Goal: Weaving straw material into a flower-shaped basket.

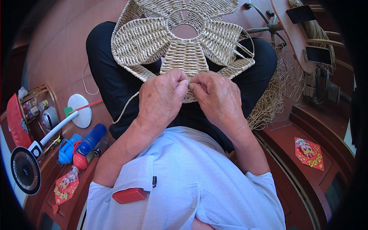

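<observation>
A flower-shaped woven mat (180, 38) of pale straw rope, with petal sections around a round hole, rests on my lap over dark trousers. My left hand (161, 97) and my right hand (216, 97) meet at the near edge of the middle petal, both pinching the rope where the weave ends. A loose rope strand (124, 109) trails from under my left hand down to the left. My fingertips are tucked against the mat and mostly hidden.
A heap of loose straw rope (270, 101) lies at my right. On the left stand a small desk fan (27, 168), blue bottles (82, 147) and a shelf of small items (36, 111). Phones on stands (318, 55) sit at the right. Reddish wooden furniture surrounds me.
</observation>
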{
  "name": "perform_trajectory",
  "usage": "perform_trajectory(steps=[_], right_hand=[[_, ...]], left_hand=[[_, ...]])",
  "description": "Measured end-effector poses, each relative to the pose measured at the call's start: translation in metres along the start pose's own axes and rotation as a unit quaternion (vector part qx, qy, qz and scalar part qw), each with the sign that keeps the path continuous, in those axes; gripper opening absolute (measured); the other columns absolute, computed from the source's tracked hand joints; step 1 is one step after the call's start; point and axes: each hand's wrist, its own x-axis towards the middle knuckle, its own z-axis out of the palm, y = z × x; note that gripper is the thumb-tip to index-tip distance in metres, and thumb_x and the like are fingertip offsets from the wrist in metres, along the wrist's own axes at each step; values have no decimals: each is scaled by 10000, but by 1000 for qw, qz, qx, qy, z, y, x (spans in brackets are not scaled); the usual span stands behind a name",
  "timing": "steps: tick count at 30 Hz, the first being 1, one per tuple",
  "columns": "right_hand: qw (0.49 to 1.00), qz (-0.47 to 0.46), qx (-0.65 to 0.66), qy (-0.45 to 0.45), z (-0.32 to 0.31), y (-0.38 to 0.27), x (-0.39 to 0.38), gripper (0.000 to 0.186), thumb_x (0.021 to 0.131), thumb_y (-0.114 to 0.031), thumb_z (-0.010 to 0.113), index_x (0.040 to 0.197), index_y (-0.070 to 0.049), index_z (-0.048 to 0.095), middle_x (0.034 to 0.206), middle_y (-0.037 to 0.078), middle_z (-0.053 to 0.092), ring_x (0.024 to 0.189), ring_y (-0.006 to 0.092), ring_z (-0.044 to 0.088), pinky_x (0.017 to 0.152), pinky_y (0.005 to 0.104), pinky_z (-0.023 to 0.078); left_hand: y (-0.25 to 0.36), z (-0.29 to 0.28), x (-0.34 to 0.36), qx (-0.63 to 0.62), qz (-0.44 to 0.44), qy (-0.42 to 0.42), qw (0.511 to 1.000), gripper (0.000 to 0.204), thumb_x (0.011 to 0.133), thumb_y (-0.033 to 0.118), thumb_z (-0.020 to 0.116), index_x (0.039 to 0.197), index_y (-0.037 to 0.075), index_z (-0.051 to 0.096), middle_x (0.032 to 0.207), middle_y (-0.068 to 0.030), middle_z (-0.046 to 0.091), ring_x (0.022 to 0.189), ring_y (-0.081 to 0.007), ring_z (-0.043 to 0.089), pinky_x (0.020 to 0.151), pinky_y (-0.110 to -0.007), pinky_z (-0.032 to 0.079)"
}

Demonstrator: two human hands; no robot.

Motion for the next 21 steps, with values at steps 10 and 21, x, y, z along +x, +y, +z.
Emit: perform_trajectory(steps=[10,21], right_hand=[[996,62,12,65,14,-4,-2,189,919,-240,752,902,-57,795,866,152,759,839,376,760,748,495,585],[992,62,80,70,15,2,-7,171,912,-228,770,925,-58,783,837,121,722,797,327,739,728,458,572]], left_hand=[[2,-2,2,9,-10,2,1000,168,991,222,693,977,83,786,776,-166,745,753,-384,759,709,-497,596],[-8,3,-2,112,69,23,991,135,994,200,743,1058,89,785,767,-118,729,709,-289,750,671,-419,570]])
